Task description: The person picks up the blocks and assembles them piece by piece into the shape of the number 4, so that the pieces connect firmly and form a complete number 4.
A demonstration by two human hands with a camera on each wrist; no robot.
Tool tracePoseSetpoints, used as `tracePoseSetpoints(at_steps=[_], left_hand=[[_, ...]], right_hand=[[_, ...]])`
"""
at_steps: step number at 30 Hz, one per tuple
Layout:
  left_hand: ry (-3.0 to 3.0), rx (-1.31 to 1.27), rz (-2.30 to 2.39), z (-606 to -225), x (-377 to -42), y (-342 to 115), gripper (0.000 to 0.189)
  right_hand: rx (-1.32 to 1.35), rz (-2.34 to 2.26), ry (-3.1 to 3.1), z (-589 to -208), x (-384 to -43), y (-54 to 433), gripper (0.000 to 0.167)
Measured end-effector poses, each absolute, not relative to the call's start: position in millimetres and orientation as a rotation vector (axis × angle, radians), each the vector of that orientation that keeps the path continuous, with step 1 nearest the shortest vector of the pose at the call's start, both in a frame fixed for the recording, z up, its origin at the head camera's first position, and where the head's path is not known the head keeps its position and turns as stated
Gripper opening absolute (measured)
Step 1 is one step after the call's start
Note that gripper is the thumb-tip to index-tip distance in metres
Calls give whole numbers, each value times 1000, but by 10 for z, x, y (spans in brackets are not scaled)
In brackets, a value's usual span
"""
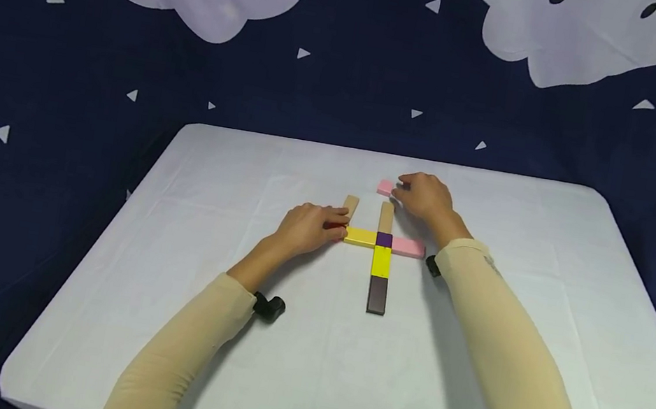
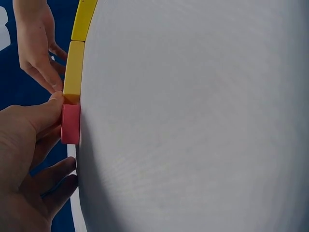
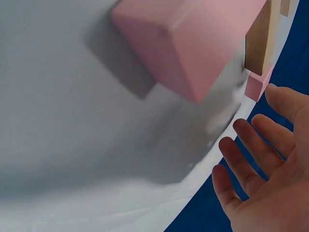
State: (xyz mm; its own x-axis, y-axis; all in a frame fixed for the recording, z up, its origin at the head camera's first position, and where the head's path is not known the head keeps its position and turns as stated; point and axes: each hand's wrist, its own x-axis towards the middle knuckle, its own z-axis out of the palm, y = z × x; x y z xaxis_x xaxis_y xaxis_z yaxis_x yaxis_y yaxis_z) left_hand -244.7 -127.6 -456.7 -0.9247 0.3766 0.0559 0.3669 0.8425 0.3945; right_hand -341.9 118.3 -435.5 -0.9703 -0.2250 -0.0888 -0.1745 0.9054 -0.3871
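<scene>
My left hand (image 1: 307,227) pinches a small red block (image 2: 70,124) between thumb and fingers, its end touching the yellow block (image 1: 360,237) of a flat cross of coloured blocks. My right hand (image 1: 424,196) hovers with relaxed, spread fingers (image 3: 244,140) just beside a loose pink block (image 1: 385,187) on the white tabletop (image 1: 469,367).

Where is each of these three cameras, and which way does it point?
Head: worn high, looking down at the white table; both hands and sleeves show.
Left wrist: low on the tabletop, facing the left hand pinching a small red block.
Right wrist: low, facing the open right hand near a pink block.
Head and left wrist views share the red block.
</scene>
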Motion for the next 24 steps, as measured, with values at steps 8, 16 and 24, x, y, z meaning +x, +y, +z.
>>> tracePoseSetpoints(at_steps=[8,16,24], left_hand=[[2983,598,625,-4574,-2459,-1275,38],[2984,606,640,-4587,-2457,-1276,38],[2981,601,635,-4576,-2461,-1281,39]], right_hand=[[-345,-603,2906,-4351,-3438,1072,46],[-355,-570,2978,-4375,-3432,1022,37],[-386,-550,2994,-4397,-3442,1010,36]])
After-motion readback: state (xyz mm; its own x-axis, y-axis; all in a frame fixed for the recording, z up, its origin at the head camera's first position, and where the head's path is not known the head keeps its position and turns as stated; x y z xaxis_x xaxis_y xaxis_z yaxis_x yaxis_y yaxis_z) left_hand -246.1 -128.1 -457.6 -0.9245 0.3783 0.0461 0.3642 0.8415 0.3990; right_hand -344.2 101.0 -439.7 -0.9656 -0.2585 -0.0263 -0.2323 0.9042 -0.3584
